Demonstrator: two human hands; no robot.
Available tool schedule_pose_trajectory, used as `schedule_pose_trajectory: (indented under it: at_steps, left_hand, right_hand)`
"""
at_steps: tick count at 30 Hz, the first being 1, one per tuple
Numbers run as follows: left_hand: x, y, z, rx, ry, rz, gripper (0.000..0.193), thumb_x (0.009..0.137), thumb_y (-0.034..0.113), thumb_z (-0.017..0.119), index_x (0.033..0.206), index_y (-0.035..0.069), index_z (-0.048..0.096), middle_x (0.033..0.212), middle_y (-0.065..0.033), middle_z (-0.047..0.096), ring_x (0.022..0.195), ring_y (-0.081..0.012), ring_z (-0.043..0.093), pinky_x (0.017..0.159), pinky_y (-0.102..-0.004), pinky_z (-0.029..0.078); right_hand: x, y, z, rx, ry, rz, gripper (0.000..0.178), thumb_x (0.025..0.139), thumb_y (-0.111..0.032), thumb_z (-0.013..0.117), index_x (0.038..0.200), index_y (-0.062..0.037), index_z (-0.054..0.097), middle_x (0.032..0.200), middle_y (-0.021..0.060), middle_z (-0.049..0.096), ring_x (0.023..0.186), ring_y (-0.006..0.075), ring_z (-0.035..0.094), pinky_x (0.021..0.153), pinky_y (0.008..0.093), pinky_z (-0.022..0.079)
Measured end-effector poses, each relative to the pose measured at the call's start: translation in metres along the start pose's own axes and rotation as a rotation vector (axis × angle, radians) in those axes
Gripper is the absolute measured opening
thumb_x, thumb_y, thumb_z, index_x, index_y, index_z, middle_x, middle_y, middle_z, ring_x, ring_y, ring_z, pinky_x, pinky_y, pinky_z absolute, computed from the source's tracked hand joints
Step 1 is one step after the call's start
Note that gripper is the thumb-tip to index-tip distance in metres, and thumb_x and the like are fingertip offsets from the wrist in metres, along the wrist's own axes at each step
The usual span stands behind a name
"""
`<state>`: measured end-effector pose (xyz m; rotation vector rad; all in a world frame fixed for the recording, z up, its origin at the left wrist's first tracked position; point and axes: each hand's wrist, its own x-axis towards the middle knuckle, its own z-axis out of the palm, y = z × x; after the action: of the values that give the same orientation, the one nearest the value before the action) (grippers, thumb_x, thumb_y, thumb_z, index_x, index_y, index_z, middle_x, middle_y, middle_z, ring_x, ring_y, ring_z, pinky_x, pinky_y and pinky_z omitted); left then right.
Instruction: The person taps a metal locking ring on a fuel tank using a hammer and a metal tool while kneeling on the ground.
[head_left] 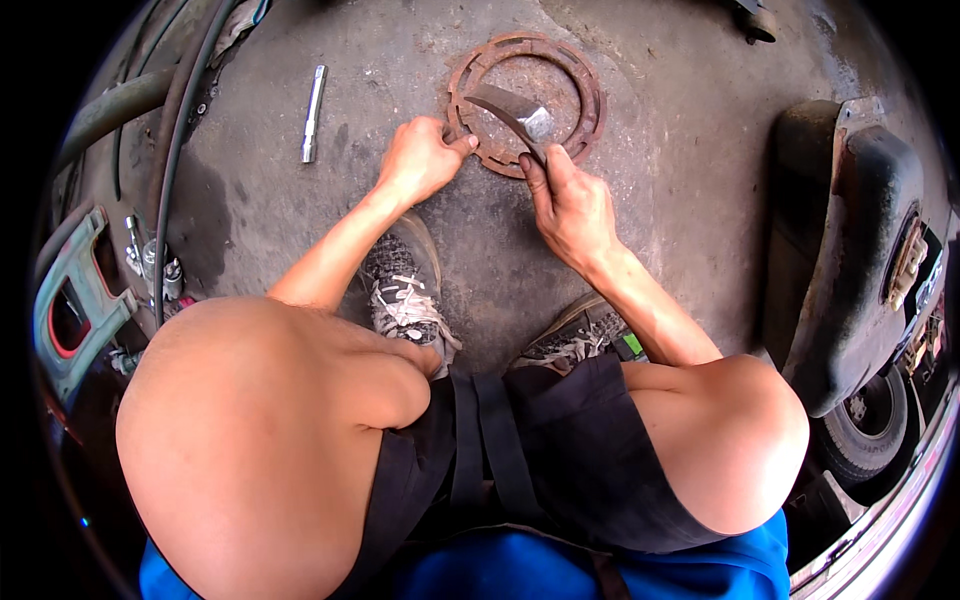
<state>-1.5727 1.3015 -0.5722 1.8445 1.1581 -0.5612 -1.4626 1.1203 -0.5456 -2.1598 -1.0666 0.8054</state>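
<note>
A rusty metal ring (590,72) with slots and notches lies flat on the concrete floor in front of me. At its near left edge, my left hand (428,158) is closed, with thumb and fingers pinching the rim; whether a small piece is also between them is hard to see. My right hand (578,205) is wrapped round a hammer (538,122) with a bright square face and a dark, curved, pointed end. The hammer's head is over the ring's opening, and its handle is mostly hidden in my fist.
A silver tubular socket wrench (315,115) lies on the floor at the left. Hoses (188,120) and a grey-green metal frame (75,290) are at the left edge. On the right stand a large dark metal tank (850,240) and a tyre (870,430). My shoes (408,290) are close below the ring.
</note>
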Motion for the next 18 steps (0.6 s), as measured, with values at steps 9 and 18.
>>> schedule_pose_trajectory:
  at_steps: [9,18]
  left_hand:
    - [0.001,-0.010,0.009,-0.030,-0.002,0.003,0.041,0.085,0.036,0.074,0.089,-0.005,0.072,0.083,-0.0260,0.070,0.087,-0.0402,0.071,0.077,-0.0452,0.053]
    - [0.002,-0.014,0.016,-0.140,0.068,0.089,0.039,0.088,0.033,0.074,0.075,-0.003,0.068,0.052,-0.0066,0.058,0.042,-0.0150,0.054,0.045,-0.0342,0.043]
  right_hand:
    - [-0.004,0.003,0.004,0.007,0.035,-0.046,0.022,0.101,-0.024,0.055,0.094,-0.0039,0.050,0.073,0.0230,0.065,0.068,0.0461,0.064,0.057,0.0540,0.050]
    - [-0.005,0.003,0.005,0.044,0.011,-0.037,0.022,0.100,-0.024,0.056,0.094,-0.0042,0.050,0.070,0.0240,0.064,0.068,0.0476,0.064,0.058,0.0544,0.051]
